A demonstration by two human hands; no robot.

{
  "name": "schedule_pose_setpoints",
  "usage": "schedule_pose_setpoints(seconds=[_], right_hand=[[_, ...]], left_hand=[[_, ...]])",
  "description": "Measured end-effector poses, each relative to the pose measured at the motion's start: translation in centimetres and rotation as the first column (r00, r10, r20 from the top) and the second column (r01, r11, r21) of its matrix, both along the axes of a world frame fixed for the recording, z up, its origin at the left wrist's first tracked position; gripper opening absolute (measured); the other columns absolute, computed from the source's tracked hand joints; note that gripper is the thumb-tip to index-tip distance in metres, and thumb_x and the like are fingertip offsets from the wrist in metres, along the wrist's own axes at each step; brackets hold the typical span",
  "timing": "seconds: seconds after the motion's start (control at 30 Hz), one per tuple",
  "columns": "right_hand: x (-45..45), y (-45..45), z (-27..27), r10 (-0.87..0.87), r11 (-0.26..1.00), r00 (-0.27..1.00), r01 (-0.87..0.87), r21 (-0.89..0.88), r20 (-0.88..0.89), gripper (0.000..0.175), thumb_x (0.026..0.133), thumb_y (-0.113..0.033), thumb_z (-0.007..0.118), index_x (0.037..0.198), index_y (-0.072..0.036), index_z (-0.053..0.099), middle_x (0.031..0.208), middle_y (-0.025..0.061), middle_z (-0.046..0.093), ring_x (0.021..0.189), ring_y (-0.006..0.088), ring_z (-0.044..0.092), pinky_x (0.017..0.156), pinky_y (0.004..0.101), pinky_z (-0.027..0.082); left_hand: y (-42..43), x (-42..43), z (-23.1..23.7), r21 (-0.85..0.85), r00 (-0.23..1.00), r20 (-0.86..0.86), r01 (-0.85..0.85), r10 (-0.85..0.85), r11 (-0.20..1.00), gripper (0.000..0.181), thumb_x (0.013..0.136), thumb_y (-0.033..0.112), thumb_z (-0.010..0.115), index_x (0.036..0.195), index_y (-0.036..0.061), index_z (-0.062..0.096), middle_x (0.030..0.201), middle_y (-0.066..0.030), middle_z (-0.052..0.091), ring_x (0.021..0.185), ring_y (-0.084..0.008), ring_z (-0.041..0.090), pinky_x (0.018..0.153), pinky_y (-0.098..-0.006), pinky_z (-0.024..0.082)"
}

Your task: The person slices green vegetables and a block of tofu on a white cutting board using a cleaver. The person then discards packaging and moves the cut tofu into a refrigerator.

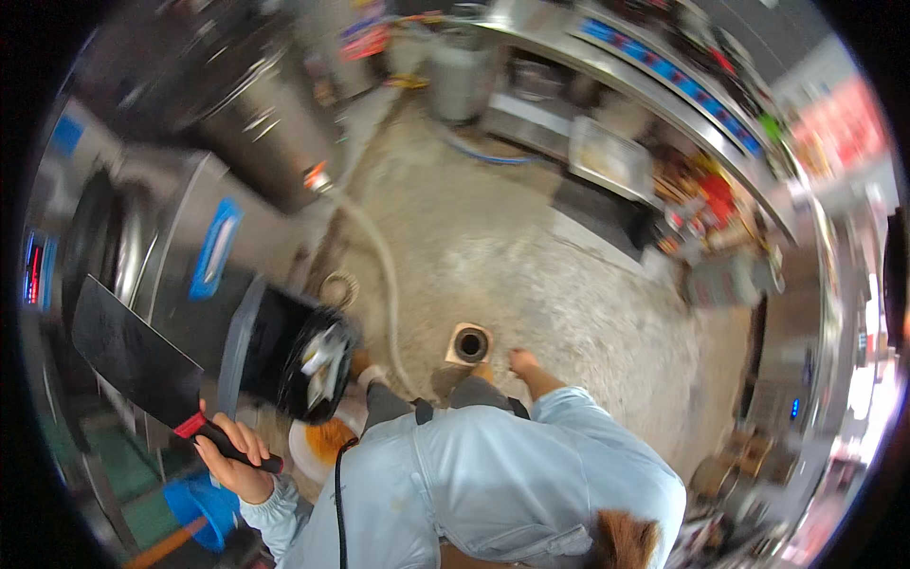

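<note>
My left hand (236,455) grips the black handle of a cleaver (138,355), whose broad dark blade points up and to the left; a red collar sits between blade and handle. Beside the blade's right side stands a black bin (266,341) with a dark liner and whitish rubbish in it. My right hand (524,361) hangs low over the concrete floor, its fingers curled, and no object shows in it. Just left of that hand is a floor drain (470,345) with a round dark hole.
A pale hose (387,277) crosses the floor from a large steel vessel (263,128). Behind the bin stands a steel appliance (181,235). A white tub (306,451) with orange contents and a blue bucket (202,508) are low left. Gas cylinders (458,78) and a steel counter (640,71) line the far side.
</note>
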State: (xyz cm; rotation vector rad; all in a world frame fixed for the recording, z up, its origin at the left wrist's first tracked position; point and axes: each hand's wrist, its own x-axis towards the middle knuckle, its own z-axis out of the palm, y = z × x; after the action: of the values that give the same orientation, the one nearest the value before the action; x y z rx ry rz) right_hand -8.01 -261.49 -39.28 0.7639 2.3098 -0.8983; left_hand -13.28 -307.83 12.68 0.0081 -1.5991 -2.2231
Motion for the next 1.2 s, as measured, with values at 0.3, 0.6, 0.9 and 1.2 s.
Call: schedule_pose_setpoints(seconds=[0.3, 0.6, 0.9, 1.2], right_hand=[[41.4, 24.6, 11.6, -0.971, -0.182, -0.204, 0.969, -0.166, -0.126, 0.028, 0.091, -0.026, 0.047, 0.114, -0.014, 0.058, 0.082, 0.0060, 0.060, 0.065, 0.0204, 0.059, 0.050, 0.0359, 0.043], [51.4, 6.5, 7.7, -0.841, -0.537, -0.471, 0.785, -0.310, 0.266, 0.027, 0.086, -0.024, 0.048, 0.076, -0.003, 0.060, 0.063, 0.0122, 0.059, 0.050, 0.0256, 0.054, 0.045, 0.0411, 0.043], [41.0, 10.7, 11.5, -0.564, -0.824, -0.765, 0.546, -0.150, 0.310, 0.022, 0.086, -0.021, 0.049, 0.087, -0.003, 0.060, 0.070, 0.0120, 0.061, 0.058, 0.0241, 0.057, 0.050, 0.0392, 0.045], [44.3, 25.4, 12.2, -0.353, -0.933, -0.909, 0.325, -0.157, 0.223, 0.023, 0.085, -0.018, 0.049, 0.099, -0.002, 0.060, 0.076, 0.0117, 0.062, 0.066, 0.0226, 0.059, 0.055, 0.0373, 0.047]], left_hand=[[30.4, -8.7, 1.8, -0.052, 0.677, 0.168, 0.732, -0.716, 0.680, 0.044, 0.102, 0.033, 0.033, 0.131, 0.0002, 0.036, 0.060, -0.0038, 0.040, 0.039, -0.0097, 0.035, 0.036, -0.0237, 0.035], [59.9, -11.0, -2.1, -0.055, 0.185, 0.233, 0.983, -0.955, 0.177, 0.039, 0.101, 0.029, 0.035, 0.129, 0.0012, 0.038, 0.062, -0.0028, 0.042, 0.040, -0.0095, 0.038, 0.038, -0.0241, 0.037], [94.8, -1.5, -2.2, 0.064, -0.368, 0.117, 0.930, -0.923, -0.362, 0.040, 0.102, 0.031, 0.029, 0.127, 0.0024, 0.039, 0.061, -0.0043, 0.043, 0.040, -0.0109, 0.039, 0.037, -0.0251, 0.038], [120.5, 16.7, -2.3, 0.107, -0.779, 0.167, 0.623, -0.604, -0.774, 0.042, 0.101, 0.037, 0.029, 0.124, 0.0031, 0.039, 0.062, -0.0063, 0.045, 0.041, -0.0129, 0.041, 0.038, -0.0271, 0.039]])
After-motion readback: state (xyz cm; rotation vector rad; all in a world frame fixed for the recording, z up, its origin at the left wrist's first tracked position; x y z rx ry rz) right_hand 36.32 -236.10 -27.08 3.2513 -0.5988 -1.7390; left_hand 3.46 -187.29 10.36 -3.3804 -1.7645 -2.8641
